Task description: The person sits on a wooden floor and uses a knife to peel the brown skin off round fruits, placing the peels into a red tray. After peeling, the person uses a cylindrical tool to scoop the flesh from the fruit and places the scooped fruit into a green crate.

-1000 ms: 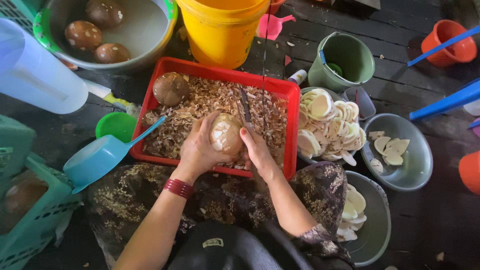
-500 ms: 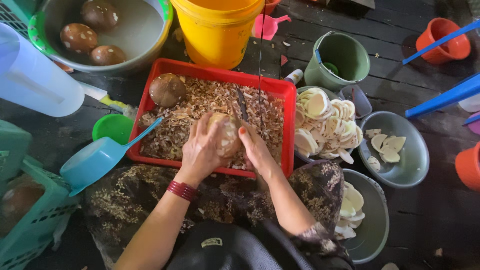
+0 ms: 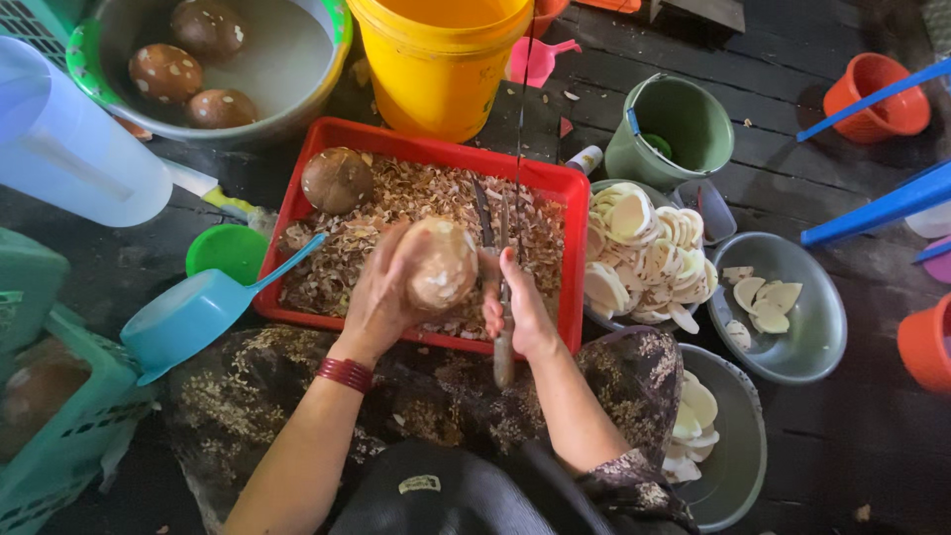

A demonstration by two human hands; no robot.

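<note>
Since earlier, left hand point(image 3: 381, 297) turned the coconut point(image 3: 439, 264) upward, clamped; right hand point(image 3: 520, 307) grips the knife point(image 3: 503, 327). Hard, heavy, round: cup it underneath.

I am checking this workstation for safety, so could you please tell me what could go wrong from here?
1. The left hand cups the peeled coconut right beside the knife in the right hand; a slip could cut the fingers.
2. The round coconut is held above the red tray; it might roll out of the grip.
3. Shavings heaped in the tray could spill onto the lap.
</note>
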